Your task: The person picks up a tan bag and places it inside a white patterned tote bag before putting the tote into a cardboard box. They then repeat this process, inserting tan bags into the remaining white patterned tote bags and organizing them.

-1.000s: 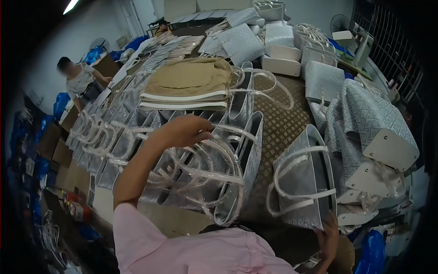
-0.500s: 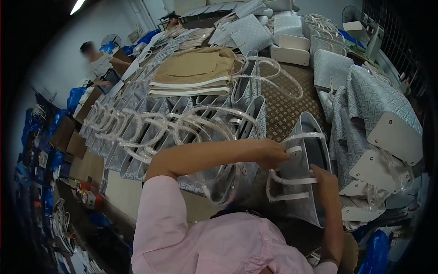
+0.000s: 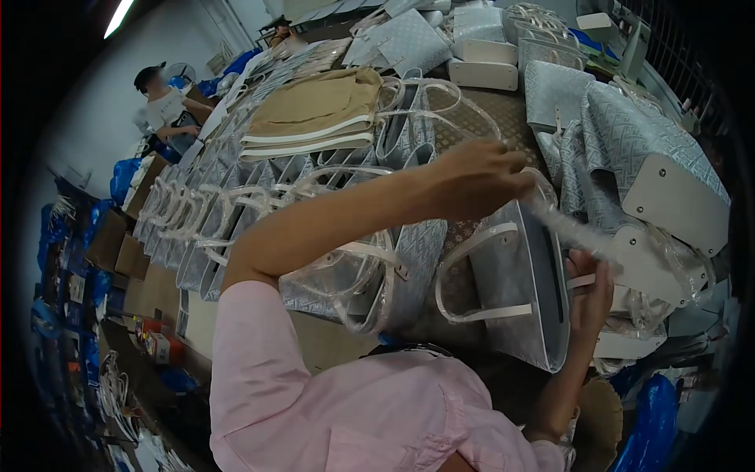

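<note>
A grey-silver tote bag [image 3: 515, 271] with pale strap handles stands upright in front of me, its opening facing right. My left hand [image 3: 484, 179] is closed above the bag's far end, pinching the plastic-wrapped handle [image 3: 562, 224], which stretches toward the lower right. At the bag's right side my right hand [image 3: 590, 291] is closed round the lower end of that handle, near its pale tab. The second handle [image 3: 444, 291] hangs in a loop on the bag's left side. Rows of similar bags [image 3: 299, 236] with wrapped handles stand to the left.
Folded tan pieces [image 3: 314, 110] lie on the bags. Patterned silver sheets [image 3: 645, 141] and white panels [image 3: 680, 204] are piled on the right. A person [image 3: 169, 110] stands at far left, another [image 3: 279, 31] at the back. A blue plastic bundle [image 3: 651, 425] is at lower right.
My left hand has risen from the bag's near handle and pulled up the wrapped handle. My right hand has shifted right and slightly down, and the bag appears turned slightly.
</note>
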The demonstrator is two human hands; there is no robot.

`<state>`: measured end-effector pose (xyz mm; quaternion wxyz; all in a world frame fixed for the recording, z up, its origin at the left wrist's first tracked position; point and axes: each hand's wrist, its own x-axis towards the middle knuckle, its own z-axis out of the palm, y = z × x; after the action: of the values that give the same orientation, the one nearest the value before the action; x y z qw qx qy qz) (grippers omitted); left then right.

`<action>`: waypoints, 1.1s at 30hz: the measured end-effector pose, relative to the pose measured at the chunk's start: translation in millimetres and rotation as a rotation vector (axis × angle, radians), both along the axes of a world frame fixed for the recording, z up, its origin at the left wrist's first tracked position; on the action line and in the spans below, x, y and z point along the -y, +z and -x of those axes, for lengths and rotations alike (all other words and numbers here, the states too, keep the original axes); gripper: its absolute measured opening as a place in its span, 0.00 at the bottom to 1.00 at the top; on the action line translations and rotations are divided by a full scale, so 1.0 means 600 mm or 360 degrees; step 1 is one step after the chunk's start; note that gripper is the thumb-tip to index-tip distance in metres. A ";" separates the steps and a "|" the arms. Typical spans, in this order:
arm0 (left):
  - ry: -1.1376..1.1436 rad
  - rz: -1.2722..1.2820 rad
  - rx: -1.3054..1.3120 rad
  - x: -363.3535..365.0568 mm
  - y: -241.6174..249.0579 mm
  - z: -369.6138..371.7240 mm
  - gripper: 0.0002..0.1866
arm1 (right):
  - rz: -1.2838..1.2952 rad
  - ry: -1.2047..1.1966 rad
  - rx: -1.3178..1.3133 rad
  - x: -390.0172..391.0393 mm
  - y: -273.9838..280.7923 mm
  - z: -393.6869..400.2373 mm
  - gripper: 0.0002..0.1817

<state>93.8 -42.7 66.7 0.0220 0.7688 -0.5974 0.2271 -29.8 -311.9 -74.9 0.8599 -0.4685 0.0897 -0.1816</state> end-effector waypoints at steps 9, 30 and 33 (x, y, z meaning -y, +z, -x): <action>-0.0167 0.0591 -0.0280 0.194 -0.030 -0.035 0.17 | 0.0038 0.0665 0.0068 -0.025 0.023 0.021 0.30; 0.0472 0.0023 -0.1082 0.101 -0.202 -0.099 0.16 | -0.0296 0.0616 -0.0130 -0.048 -0.110 0.046 0.27; 0.0486 -0.0120 -0.1238 0.066 -0.207 -0.106 0.13 | -0.0007 0.0811 -0.0025 -0.059 -0.101 0.036 0.28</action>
<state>157.2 -82.4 -57.4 0.1840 0.8773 -0.4315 -0.1016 -51.4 -276.5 -135.3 0.8783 -0.4755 -0.0240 0.0447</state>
